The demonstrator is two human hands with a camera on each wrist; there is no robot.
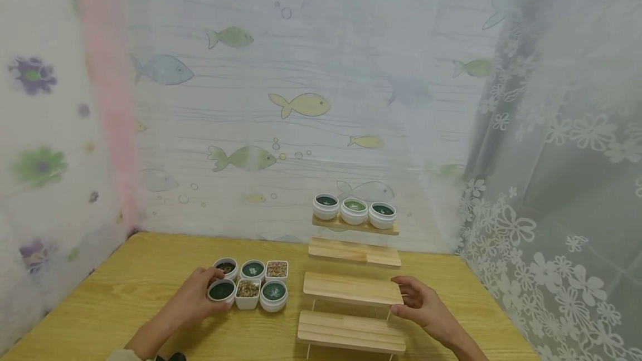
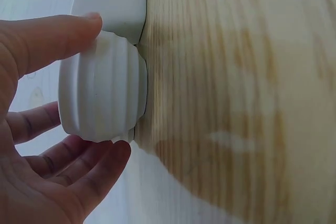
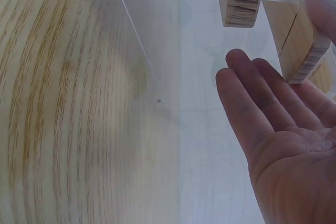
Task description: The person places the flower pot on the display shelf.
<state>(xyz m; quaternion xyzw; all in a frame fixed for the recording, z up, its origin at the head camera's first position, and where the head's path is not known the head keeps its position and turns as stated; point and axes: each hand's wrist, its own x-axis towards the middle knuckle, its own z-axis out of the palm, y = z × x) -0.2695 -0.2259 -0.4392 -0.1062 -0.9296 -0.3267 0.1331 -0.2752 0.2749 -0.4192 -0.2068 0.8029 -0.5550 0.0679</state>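
Note:
At the front left of a group of small white pots, my left hand [image 1: 198,297] grips a round white pot [image 1: 222,291] with a dark green inside. In the left wrist view the thumb lies on one side of its ridged wall [image 2: 105,85] and the fingers curl round the other; its base is against the wooden table. My right hand [image 1: 422,305] is at the right end of a stepped wooden rack [image 1: 358,289], thumb and fingers on either side of a shelf end. Its fingers [image 3: 247,103] are fairly straight in the right wrist view.
Beside the gripped pot stand a square pot of grainy bits [image 1: 248,292] and a round green-filled pot [image 1: 273,295], with more pots behind. Three round pots [image 1: 354,211] line the rack's top shelf. A fish-patterned curtain [image 1: 301,127] hangs behind the table [image 1: 165,255].

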